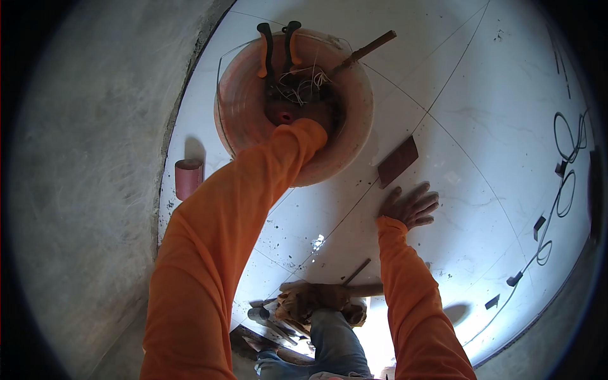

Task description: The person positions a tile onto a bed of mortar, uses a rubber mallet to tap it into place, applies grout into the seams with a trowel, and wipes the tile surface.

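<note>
My left arm reaches into a pinkish plastic bucket (pixel 244 104) on the tiled floor. Past the sleeve cuff, my left hand (pixel 322 113) is in dark shadow inside it, and its fingers are hidden. Around that hand lie tangled thin white wires (pixel 301 95). A tool with black and orange handles (pixel 266 50), like pliers, leans on the bucket's far rim, and a brown stick (pixel 367 49) juts out at the right. My right hand (pixel 411 206) is open, fingers spread over the pale tiles, holding nothing, just below a flat reddish-brown piece (pixel 399 161).
A short reddish cylinder (pixel 189 179) stands left of the bucket, near the bare grey wall (pixel 101 158). Thin dark cable (pixel 551 221) with small black blocks runs along the right. By my jeans leg (pixel 339 342) lie a brown cloth-like bundle (pixel 304 303) and hand tools (pixel 269 322).
</note>
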The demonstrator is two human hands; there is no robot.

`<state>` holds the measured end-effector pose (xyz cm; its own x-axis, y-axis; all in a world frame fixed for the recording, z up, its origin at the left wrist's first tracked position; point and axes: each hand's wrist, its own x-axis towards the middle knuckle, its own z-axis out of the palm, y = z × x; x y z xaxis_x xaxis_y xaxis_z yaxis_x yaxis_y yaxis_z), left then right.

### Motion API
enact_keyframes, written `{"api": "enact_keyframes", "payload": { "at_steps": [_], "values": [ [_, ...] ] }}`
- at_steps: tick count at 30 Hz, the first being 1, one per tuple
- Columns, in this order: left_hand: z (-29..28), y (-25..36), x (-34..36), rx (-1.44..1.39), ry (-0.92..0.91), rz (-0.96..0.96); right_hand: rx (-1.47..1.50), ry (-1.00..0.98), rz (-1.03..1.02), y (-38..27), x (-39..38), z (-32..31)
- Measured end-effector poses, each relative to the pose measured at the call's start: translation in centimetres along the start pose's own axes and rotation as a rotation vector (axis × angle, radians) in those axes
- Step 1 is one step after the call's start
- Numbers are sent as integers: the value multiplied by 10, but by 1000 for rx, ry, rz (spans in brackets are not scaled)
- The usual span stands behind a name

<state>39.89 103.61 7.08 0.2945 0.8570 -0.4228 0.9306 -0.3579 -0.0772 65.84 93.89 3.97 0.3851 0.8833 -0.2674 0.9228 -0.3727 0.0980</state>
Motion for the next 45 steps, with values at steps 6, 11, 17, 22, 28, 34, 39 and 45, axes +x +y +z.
{"api": "enact_keyframes", "payload": {
  "at_steps": [6,11,17,22,28,34,39,45],
  "values": [
    [8,11,4,-289,-74,-315,1,88,-48,5,-2,7],
    [-2,11,14,-503,-19,-399,-27,80,-28,9,5,10],
    [8,10,16,-486,-32,-458,-8,121,-65,6,-2,9],
    [-32,0,7,-525,-145,-459,-49,163,-99,8,-3,24],
    [-34,-3,6,-498,-88,-427,-88,221,-119,-1,-6,4],
    [-47,-1,-11,-481,-11,-358,-136,411,-166,5,-7,9],
    [-53,0,-42,-455,47,-275,-92,225,-95,-1,-12,-3],
    [-76,-5,-93,-423,147,-194,-29,249,-120,1,-15,2]
  ]
}}
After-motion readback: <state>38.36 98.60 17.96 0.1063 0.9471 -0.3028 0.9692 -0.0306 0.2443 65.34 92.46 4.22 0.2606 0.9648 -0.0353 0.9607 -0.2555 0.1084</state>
